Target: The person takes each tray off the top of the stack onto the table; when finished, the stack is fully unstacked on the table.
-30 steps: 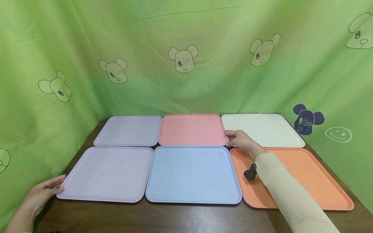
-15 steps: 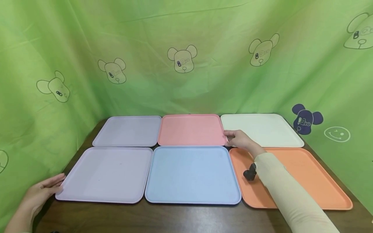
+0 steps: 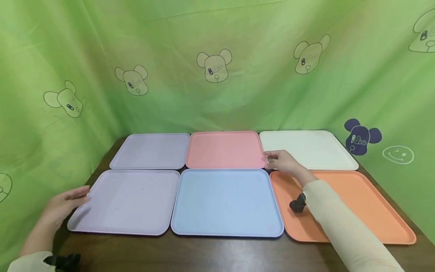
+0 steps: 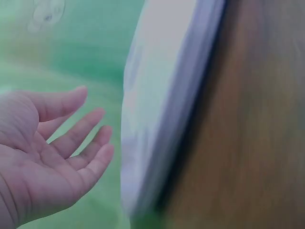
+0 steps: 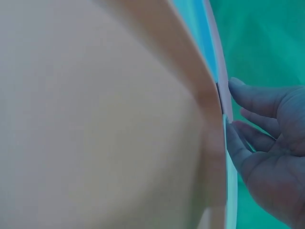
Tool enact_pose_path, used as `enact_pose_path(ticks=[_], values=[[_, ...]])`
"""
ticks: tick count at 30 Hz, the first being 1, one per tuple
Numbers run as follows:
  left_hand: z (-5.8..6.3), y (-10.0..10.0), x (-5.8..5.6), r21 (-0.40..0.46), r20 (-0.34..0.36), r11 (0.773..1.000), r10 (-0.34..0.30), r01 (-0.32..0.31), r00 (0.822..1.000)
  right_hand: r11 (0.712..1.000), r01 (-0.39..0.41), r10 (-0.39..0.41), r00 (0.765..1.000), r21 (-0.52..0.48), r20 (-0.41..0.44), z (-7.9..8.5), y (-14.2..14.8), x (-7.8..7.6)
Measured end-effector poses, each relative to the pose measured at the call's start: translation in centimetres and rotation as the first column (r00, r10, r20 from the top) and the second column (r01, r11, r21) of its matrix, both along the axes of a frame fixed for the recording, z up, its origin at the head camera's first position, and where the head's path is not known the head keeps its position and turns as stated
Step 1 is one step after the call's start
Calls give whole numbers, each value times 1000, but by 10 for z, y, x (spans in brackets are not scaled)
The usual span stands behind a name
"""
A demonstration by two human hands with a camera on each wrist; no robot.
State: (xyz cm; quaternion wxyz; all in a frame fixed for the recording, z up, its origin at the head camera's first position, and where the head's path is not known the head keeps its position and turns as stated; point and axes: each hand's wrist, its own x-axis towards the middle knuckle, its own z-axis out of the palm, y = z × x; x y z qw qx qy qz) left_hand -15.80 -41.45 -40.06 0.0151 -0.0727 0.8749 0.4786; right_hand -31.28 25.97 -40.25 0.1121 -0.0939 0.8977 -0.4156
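My left hand (image 3: 66, 206) hovers over the left edge of the front lavender tray (image 3: 125, 204), fingers extended and slightly bent. In the left wrist view, this hand (image 4: 57, 148) holds nothing and a gap separates its fingertips from the tray (image 4: 162, 86). My right hand (image 3: 285, 162) reaches across the orange tray (image 3: 360, 204) to where the pink tray (image 3: 225, 149) meets the white tray (image 3: 309, 149). From the right wrist, its fingers (image 5: 238, 148) and thumb look relaxed, at the rims of these two trays; exact contact is hard to tell.
A blue tray (image 3: 227, 204) lies front centre and a second lavender tray (image 3: 151, 151) back left, forming two rows of three. They lie on a dark wooden table (image 3: 170, 253). A green printed curtain (image 3: 217, 102) hangs behind and at both sides.
My left hand has moved up and to the right, off the outer left edge of the front lavender tray to above it. The right hand stays in place; the head view shifts slightly.
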Motion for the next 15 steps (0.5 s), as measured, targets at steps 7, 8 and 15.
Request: enact_pose_path(ticks=[7,8,15], values=[[15,46,-26,-81,-82,986,-149,142,985,1000,-4,3,1000,-30,-13,5,1,13],[17,54,-30,-91,-105,983,-170,161,980,999,-7,7,1000,-32,-19,6,0,15],[21,123,-67,-98,-232,953,-301,286,925,999,-43,45,989,15,-144,11,-12,27]])
